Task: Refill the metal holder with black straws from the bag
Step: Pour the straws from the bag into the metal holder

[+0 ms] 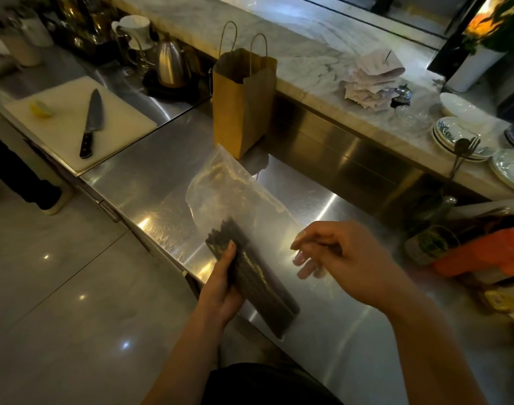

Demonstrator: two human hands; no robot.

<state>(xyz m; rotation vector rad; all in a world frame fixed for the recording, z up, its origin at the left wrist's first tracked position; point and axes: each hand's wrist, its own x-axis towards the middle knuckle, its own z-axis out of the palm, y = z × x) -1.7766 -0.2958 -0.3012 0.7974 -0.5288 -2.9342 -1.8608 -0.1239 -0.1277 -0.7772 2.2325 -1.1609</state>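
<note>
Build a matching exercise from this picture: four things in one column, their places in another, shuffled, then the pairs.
Things:
1. knife
2. paper bag
3. straws
4. receipts

Places:
A. on the marble ledge, on a spike
B. in a clear plastic bag, held by the left hand
C. on the white cutting board, beside a lemon piece
D. upright on the steel counter, against the ledge

Pairs: 1-C, 2-D, 3-B, 4-A
</note>
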